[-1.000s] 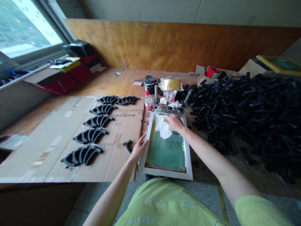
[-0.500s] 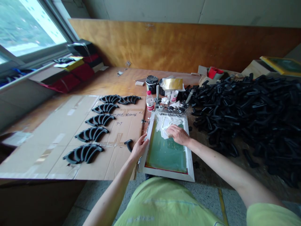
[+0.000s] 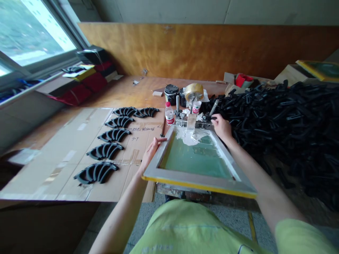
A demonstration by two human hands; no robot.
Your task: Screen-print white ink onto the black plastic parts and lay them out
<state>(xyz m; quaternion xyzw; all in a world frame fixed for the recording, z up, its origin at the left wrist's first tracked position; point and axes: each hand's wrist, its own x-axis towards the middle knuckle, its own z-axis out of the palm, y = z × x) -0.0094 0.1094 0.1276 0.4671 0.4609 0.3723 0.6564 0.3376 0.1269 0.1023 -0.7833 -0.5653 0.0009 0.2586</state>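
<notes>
The screen frame (image 3: pixel 197 178), with a green mesh, is raised at its near end. My left hand (image 3: pixel 151 150) is closed at its left edge, a finger along the rim. My right hand (image 3: pixel 221 127) is past the frame's far right corner, fingertips pinching a small black part (image 3: pixel 210 118) beside the metal clamp. A flat scraper (image 3: pixel 191 122) leans at the far end of the mesh, touching white paste (image 3: pixel 192 138). Rows of curved black pieces (image 3: pixel 108 151) lie on cardboard (image 3: pixel 66 141) to the left.
A large heap of black pieces (image 3: pixel 278 123) fills the right side. Behind the frame stand a red-capped bottle (image 3: pixel 169 114), a black tub (image 3: pixel 171 93) and a tape roll (image 3: pixel 194 92). Boxes (image 3: pixel 92 83) sit at the back left.
The frame's near end has risen. My right hand has left the scraper and white paste and moved to the far right. The single curved piece by my left hand no longer shows.
</notes>
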